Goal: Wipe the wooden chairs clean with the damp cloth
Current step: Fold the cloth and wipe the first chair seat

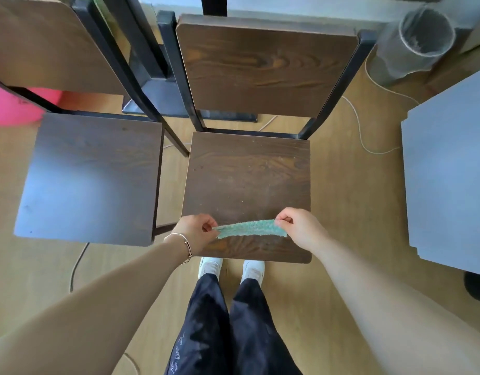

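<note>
A small green cloth (pixel 249 228) is stretched between my two hands above the front part of a dark wooden chair seat (pixel 247 174). My left hand (pixel 197 234) pinches the cloth's left end and my right hand (pixel 298 228) pinches its right end. The seat shows pale dust and specks. Behind it rises the chair's wooden backrest (pixel 266 69) on a black metal frame. A second wooden chair (pixel 90 177) stands to the left, its seat glossy.
A grey table (pixel 450 171) lies at the right edge. A clear plastic roll (pixel 414 41) stands at the back right. A pink object (pixel 11 104) sits at the far left. Thin cords cross the wooden floor. My white shoes stand below the seat's front edge.
</note>
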`<action>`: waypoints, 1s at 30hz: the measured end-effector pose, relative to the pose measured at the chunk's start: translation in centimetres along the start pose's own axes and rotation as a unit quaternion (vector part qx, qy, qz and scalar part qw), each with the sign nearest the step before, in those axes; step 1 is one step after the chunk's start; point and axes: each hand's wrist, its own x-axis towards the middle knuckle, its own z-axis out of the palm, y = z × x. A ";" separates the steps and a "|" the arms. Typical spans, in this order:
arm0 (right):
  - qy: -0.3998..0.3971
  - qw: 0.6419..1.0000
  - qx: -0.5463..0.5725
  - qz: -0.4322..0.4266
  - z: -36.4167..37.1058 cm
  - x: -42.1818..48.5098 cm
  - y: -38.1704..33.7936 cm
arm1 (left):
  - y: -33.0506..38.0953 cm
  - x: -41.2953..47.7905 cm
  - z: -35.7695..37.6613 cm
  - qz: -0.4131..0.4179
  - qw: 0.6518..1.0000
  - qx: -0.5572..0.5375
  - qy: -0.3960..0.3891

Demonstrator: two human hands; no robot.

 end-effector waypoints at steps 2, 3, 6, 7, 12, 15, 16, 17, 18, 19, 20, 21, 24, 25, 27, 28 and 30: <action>0.007 1.000 -0.012 0.003 0.7 1.3 0.5 | -0.4 1.6 0.6 0.004 1.000 0.009 0.003; 0.010 1.000 -0.015 0.005 1.0 2.0 0.7 | -0.5 2.4 0.8 0.007 1.000 0.010 0.008; 0.023 1.000 -0.012 0.006 1.6 4.0 1.4 | -0.7 4.8 0.9 0.013 1.000 0.012 0.022; 0.028 1.000 -0.011 0.005 1.8 4.7 1.5 | -0.8 5.6 0.9 0.013 0.999 0.010 0.028; 0.077 0.997 -0.026 -0.010 2.1 8.5 0.9 | -1.2 10.0 1.0 0.012 0.998 0.011 0.054; 0.117 0.993 -0.023 -0.018 2.2 10.3 0.6 | -0.6 12.1 0.6 0.020 0.998 0.032 0.054; 0.124 0.992 -0.024 -0.016 2.3 10.9 0.6 | -0.4 12.7 0.4 0.023 0.997 0.039 0.056; 0.128 0.991 -0.026 -0.012 2.3 11.4 0.6 | -0.2 13.1 0.3 0.026 0.997 0.042 0.059; 0.131 0.991 -0.029 -0.007 2.3 11.8 0.6 | 0.0 13.5 0.2 0.028 0.997 0.042 0.065; 0.132 0.991 -0.030 -0.001 2.2 12.1 0.6 | 0.1 13.8 0.3 0.029 0.996 0.041 0.070; 0.132 0.991 -0.028 0.005 2.1 12.2 0.6 | 0.2 14.1 0.3 0.030 0.996 0.043 0.072; 0.130 0.991 -0.019 0.011 2.1 12.3 0.7 | 0.2 14.4 0.5 0.033 0.996 0.051 0.072; 0.111 0.993 0.004 0.033 1.9 12.1 0.5 | -0.2 14.7 0.9 0.052 0.993 0.080 0.062; 0.103 0.994 0.001 0.040 1.9 11.9 0.5 | -0.3 14.5 1.1 0.060 0.992 0.086 0.062; 0.090 0.994 -0.003 0.058 2.0 11.4 0.5 | -0.5 14.0 1.5 0.079 0.986 0.125 0.073; 0.085 0.994 -0.004 0.066 2.1 11.2 0.5 | -0.6 13.6 1.6 0.088 0.979 0.159 0.088; 0.069 0.994 -0.011 0.084 2.2 10.7 0.5 | -0.8 12.9 1.7 0.103 0.962 0.219 0.126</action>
